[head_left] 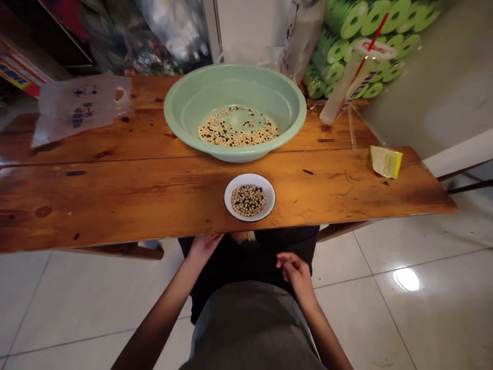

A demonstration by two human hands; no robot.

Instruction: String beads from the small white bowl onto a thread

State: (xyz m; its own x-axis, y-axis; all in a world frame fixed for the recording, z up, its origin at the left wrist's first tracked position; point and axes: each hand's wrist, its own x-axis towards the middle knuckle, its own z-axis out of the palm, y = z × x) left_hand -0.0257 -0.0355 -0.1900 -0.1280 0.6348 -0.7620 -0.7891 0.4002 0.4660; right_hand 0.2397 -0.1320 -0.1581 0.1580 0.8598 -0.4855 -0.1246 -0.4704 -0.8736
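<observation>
My left hand [206,245] is at the front edge of the wooden table, its visible fingers stretched out and partly hidden by the edge. Over my lap, my right hand [296,268] hangs apart from the table, fingers loosely bent and nothing visible in it. A small white bowl [228,198] with a dark rim stands near the front edge, holding mixed pale and dark beans [248,200]. Behind it sits a large green basin [234,85]. Many pale and black beans [239,134] lie across its bottom, mostly on the near side.
On the table [115,200], a plastic bag [82,108] lies at left and a small yellow packet [386,162] at right. A clear cup with a red straw [352,85] is near the back right. Green rolls [339,49] are stacked behind. Tiled floor [385,308] lies below.
</observation>
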